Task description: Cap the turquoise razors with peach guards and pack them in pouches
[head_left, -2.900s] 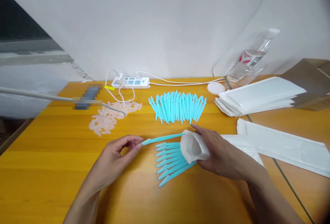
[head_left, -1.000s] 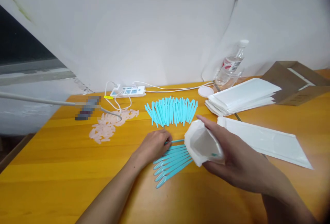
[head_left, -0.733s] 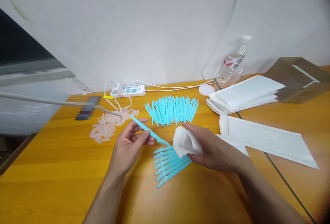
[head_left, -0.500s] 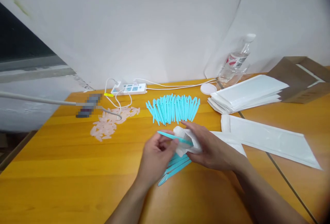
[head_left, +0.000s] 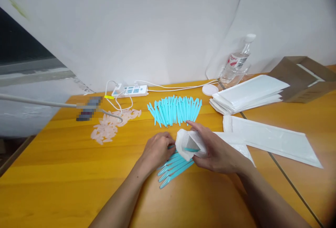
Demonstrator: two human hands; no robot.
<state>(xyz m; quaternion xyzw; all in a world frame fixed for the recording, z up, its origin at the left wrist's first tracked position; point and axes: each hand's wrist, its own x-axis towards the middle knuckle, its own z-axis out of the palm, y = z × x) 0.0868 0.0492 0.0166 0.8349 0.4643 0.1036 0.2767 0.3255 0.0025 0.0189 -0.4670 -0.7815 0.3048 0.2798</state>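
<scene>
My right hand (head_left: pixel 216 149) grips a white padded envelope (head_left: pixel 183 144) by its mouth, which gapes toward the left. Inside the opening a bit of a turquoise stick shows. My left hand (head_left: pixel 159 151) is closed just left of the envelope, over the upper ends of several turquoise sticks with clear tips (head_left: pixel 174 168); what its fingers hold, if anything, is hidden. Beyond both hands, a wide row of turquoise sticks (head_left: pixel 174 111) lies on the wooden table (head_left: pixel 65 179).
Pale pink pieces (head_left: pixel 105 128) lie at left beside a blurred dark object (head_left: pixel 89 108). A power strip (head_left: pixel 131 90) with cables is near the wall. On the right are stacked envelopes (head_left: pixel 249 95), a loose envelope (head_left: pixel 273 139), a round lid (head_left: pixel 210 89), a bottle (head_left: pixel 237 62) and a cardboard box (head_left: pixel 296 79).
The turquoise stick that my left hand held at the envelope's mouth is now inside the envelope. My left hand has moved back over the near sticks. The view has shifted slightly.
</scene>
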